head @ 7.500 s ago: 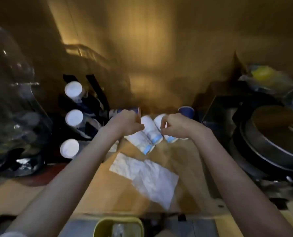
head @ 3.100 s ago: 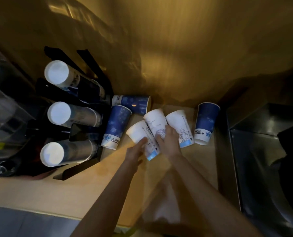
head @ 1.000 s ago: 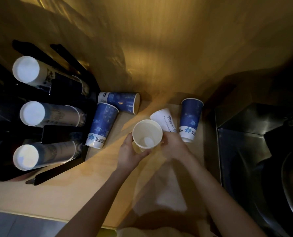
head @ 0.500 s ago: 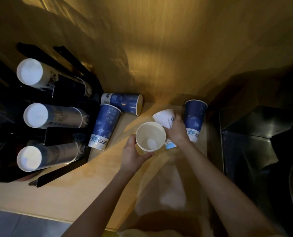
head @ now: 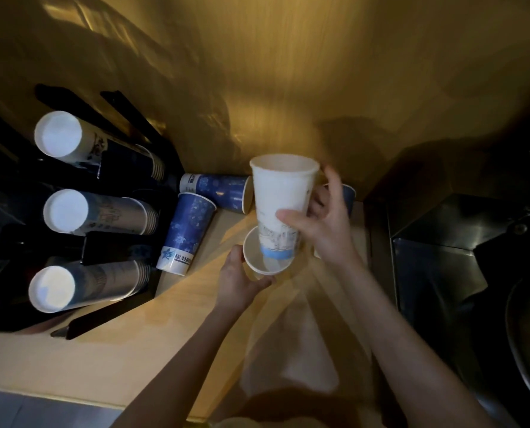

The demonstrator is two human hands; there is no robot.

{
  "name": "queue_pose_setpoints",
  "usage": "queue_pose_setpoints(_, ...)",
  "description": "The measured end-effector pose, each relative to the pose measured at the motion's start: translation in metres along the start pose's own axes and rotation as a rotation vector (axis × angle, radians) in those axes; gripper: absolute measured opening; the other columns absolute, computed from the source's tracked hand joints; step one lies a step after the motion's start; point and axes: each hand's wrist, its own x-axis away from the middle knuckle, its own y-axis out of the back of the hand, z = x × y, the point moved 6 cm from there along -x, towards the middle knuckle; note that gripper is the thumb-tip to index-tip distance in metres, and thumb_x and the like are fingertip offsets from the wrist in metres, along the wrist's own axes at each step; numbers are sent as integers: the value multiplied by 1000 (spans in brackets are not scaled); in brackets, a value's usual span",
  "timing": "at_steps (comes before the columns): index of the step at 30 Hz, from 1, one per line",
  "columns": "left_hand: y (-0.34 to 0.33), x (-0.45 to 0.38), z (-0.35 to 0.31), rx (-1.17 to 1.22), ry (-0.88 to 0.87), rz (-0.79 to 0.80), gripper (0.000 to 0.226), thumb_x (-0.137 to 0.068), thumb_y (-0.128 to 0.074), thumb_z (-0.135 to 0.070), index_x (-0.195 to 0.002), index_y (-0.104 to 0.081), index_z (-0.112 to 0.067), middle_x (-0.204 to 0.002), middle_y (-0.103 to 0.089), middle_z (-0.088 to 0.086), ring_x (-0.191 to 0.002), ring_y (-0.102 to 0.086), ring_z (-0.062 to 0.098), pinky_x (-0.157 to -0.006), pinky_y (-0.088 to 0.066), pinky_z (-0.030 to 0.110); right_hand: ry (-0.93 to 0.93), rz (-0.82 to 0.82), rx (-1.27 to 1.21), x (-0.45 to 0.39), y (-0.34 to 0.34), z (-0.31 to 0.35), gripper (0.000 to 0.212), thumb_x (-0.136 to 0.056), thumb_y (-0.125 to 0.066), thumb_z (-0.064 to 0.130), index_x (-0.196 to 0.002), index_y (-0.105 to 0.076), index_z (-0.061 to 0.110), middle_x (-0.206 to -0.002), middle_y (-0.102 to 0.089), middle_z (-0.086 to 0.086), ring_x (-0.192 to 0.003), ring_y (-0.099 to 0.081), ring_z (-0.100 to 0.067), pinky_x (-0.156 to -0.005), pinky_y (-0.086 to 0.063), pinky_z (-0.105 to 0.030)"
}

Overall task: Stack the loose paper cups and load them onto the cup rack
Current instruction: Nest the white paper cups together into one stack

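1. The cup rack [head: 124, 248] stands at the left of the worktop [head: 127, 350], three cup stacks [head: 93, 216] lying in it.
2. Just right of the rack, one loose cup [head: 188, 231] stands upside down; another [head: 218, 194] lies on its side behind it.
3. Right of these, the left hand [head: 237, 284] holds a cup [head: 265, 262], and the right hand [head: 322, 223] holds a second cup [head: 280, 196] with its base in the first.
4. A paper sheet [head: 288, 350] lies nearer, under the arms.

Blue cup [head: 348, 196] mostly hidden behind right hand [head: 322, 230]
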Motion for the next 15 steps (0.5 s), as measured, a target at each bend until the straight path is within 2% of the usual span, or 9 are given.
queue_pose_setpoints(2,0,1,0,-1,7,-6,70,-54,-86,-17,-111,-47,-8,-113,-60,11,-102,-55,22,-81,-44,30,32,-10,113,12,-6,-18,91,-65,-79,2,-124,-26,46,-136,-42,3,-117,-50,-7,-86,-52,-18)
queue_pose_setpoints(4,0,2,0,0,1,-15,70,-54,-86,-17,-111,-47,-6,-113,-60,12,-104,-56,25,-80,-41,27,74,-26,242,24,-10,-37,92,-62,-81,6,-124,-27,47,-135,-42,7,-120,-45,2,-93,-45,-13)
queue_pose_setpoints(7,1,2,-2,6,-8,-20,71,-56,-85,-18,-114,-46,-6,-118,-59,13,-109,-55,26,-82,-38,24,117,-56,395,39,-10,-58,87,-62,-81,19,-126,-27,39,-131,-42,9,-121,-41,7,-93,-39,-5)
queue_pose_setpoints(10,1,3,-5,14,-11,-21,74,-59,-84,-17,-120,-43,-7,-124,-57,13,-113,-53,25,-84,-37,23,115,-41,521,44,-6,-74,80,-66,-78,30,-131,-32,25,-132,-44,7,-122,-41,2,-97,-38,-9)
queue_pose_setpoints(12,1,4,-6,10,-5,-22,74,-59,-84,-17,-120,-43,-6,-124,-56,13,-113,-52,25,-83,-37,24,123,-28,577,46,-4,-81,77,-68,-77,32,-131,-34,23,-129,-44,7,-119,-39,6,-98,-36,-9)
queue_pose_setpoints(15,1,4,-6,-4,-1,-19,73,-59,-84,-19,-119,-42,-8,-123,-56,12,-112,-53,26,-83,-39,27,89,-7,621,51,-4,-89,81,-69,-76,38,-134,-30,25,-129,-38,13,-118,-31,17,-95,-28,0)
